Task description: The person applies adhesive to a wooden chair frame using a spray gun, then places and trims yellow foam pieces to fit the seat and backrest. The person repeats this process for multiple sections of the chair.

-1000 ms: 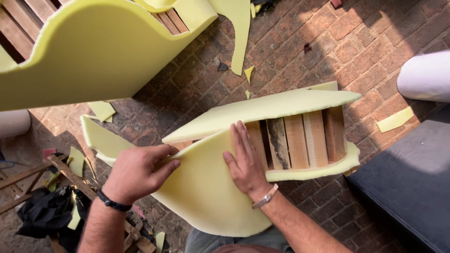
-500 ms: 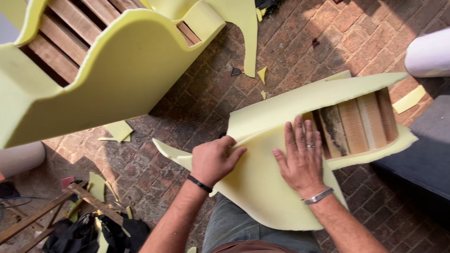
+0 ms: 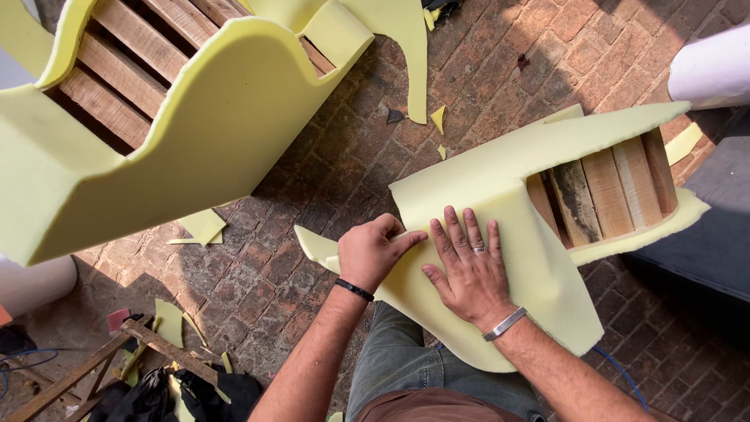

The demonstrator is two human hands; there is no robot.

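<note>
A pale yellow foam sheet (image 3: 500,195) covers a small wooden slat frame (image 3: 605,191), standing on the brick floor (image 3: 312,195) in front of the person's knees. The right hand (image 3: 467,270) lies flat on the foam, grip spread. The left hand (image 3: 373,252), grip curled, pinches the foam's left edge. A larger foam-covered frame (image 3: 180,117) stands up left, well apart.

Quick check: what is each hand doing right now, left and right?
Left hand: closed, fingers curled on the edge of the yellow foam sheet.
Right hand: open, palm pressed flat on the same sheet, gripping nothing.
</note>
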